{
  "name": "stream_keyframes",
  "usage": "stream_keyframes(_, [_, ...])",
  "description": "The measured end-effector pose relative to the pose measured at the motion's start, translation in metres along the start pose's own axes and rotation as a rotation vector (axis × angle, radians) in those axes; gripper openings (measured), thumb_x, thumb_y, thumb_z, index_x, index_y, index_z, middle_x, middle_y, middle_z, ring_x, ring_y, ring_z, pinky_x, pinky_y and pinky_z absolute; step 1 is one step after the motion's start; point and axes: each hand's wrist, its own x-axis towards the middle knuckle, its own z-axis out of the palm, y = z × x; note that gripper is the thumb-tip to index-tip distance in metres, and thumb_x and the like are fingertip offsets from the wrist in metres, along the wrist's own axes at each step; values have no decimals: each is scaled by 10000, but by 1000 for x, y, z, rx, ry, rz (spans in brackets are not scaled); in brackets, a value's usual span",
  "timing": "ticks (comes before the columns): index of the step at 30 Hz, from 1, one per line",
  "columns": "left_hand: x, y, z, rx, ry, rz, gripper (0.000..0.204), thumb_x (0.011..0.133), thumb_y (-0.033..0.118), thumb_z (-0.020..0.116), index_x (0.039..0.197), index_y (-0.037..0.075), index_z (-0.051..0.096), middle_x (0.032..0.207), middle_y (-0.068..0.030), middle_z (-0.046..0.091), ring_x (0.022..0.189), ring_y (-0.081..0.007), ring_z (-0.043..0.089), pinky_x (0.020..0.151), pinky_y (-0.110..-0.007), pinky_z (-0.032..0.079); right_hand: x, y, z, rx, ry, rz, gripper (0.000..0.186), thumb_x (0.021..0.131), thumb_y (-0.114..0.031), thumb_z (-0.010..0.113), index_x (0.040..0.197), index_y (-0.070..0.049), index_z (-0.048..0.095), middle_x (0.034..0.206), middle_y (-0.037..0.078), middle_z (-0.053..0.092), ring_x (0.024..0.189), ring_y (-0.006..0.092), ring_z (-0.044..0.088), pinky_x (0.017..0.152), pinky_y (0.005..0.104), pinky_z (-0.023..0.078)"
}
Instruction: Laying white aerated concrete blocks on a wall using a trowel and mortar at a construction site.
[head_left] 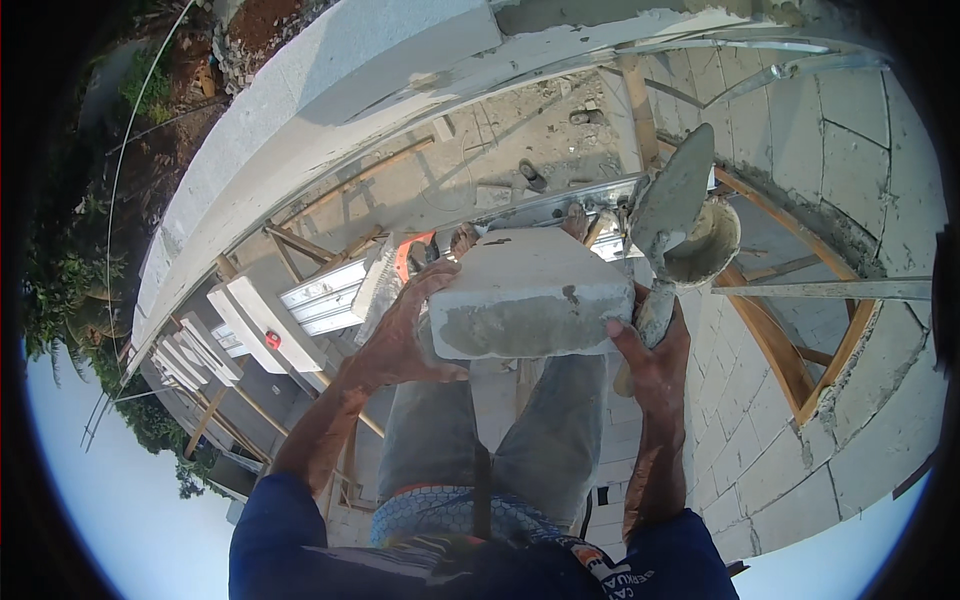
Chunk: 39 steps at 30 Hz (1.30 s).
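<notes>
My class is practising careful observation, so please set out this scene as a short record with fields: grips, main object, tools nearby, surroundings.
Left grip: on the left end of the pale block
Right grip: on the block's right end, also around a mortar-caked handle
Main object: pale block, grey patch on its near face
Tools nearby: trowel blade and round cup, beyond the right grip; which one the handle belongs to is unclear
Surroundings: block wall and wooden frame at right
</notes>
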Motion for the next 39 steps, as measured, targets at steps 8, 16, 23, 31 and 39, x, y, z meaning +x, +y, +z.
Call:
stream_keyframes(8, [62, 7, 29, -277, 114, 308, 1135, 483, 154, 964, 1382, 108, 271, 1322, -170, 437, 1255, -300, 457, 1034, -441, 411, 18, 10, -39, 65, 51, -43, 576, 782, -152, 761, 1246, 72, 504, 1139, 174, 630, 1056, 226, 607, 925, 349, 481])
stream_keyframes(16, [71, 11, 57, -709, 49, 231, 1103, 478, 165, 965, 1344, 129, 283, 1329, -145, 395, 1298, -293, 411, 1095, -464, 369, 33, 96, -114, 83, 406, -161, 511, 786, -168, 758, 1185, 49, 523, 1041, 151, 655, 961, 210, 632, 842, 353, 508])
stream_keyframes(23, [98, 33, 47, -343, 117, 353, 991, 551, 183, 926, 1310, 101, 295, 1269, -159, 432, 1206, -279, 474, 1006, -432, 429, 90, 262, -199, -695, 650, 63, 487, 847, -307, 686, 1228, -45, 533, 946, 233, 663, 895, 417, 651, 801, 455, 524])
stream_keyframes(31, [101, 43, 38, -223, 182, 238, 1000, 539, 244, 920, 1292, 81, 283, 1244, -194, 446, 1186, -312, 476, 991, -455, 418, 178, 307, -196, -1121, 832, -144, 471, 892, -373, 605, 1275, -110, 529, 978, 212, 644, 894, 412, 655, 772, 524, 523])
stream_keyframes(39, [110, 45, 44, -261, 201, 178, 1000, 510, 218, 908, 1268, 71, 272, 1237, -166, 441, 1185, -288, 466, 1007, -433, 385, 195, 340, -213, -803, 498, -234, 425, 863, -358, 615, 1152, -49, 641, 884, 159, 695, 927, 363, 669, 809, 489, 523])
